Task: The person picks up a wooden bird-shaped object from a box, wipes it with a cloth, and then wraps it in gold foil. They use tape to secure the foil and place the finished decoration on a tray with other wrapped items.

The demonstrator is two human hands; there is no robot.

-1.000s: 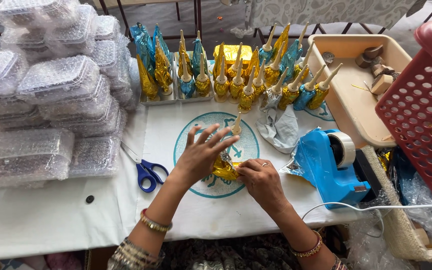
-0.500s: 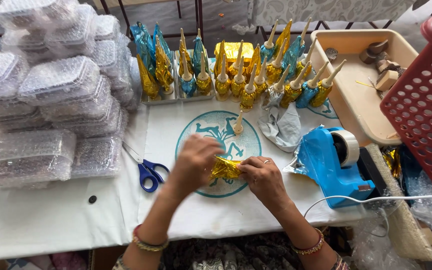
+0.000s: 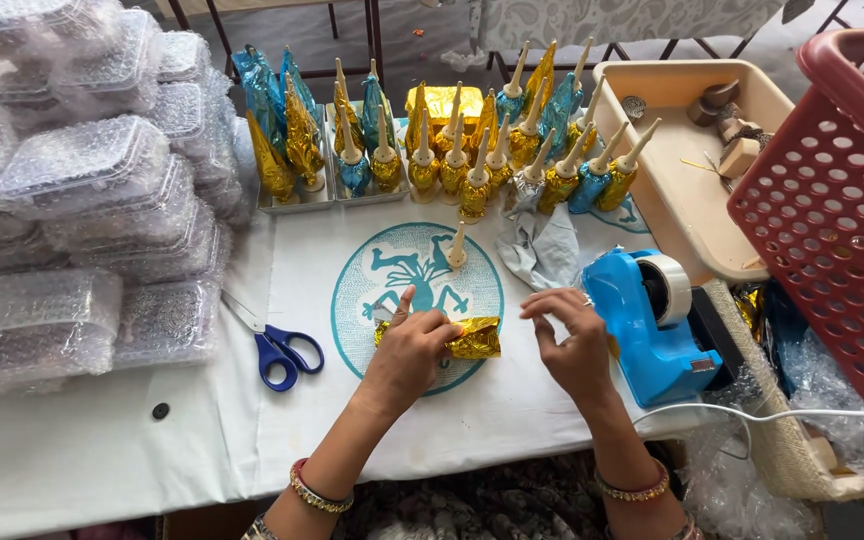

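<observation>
My left hand (image 3: 407, 350) presses on the gold foil piece (image 3: 467, 338), mid-counter toward the near edge. My right hand (image 3: 572, 345) hovers apart, fingers loosely curled, empty, beside the blue tape dispenser (image 3: 652, 325).

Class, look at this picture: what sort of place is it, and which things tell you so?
Probably a small hand-packing table: rows of foil-wrapped cones, stacked clear plastic boxes, and a blue tape dispenser.

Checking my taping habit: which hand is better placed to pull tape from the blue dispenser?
Probably the right hand: it hovers free beside the blue tape dispenser, while the left hand presses the gold foil piece onto the table.
</observation>
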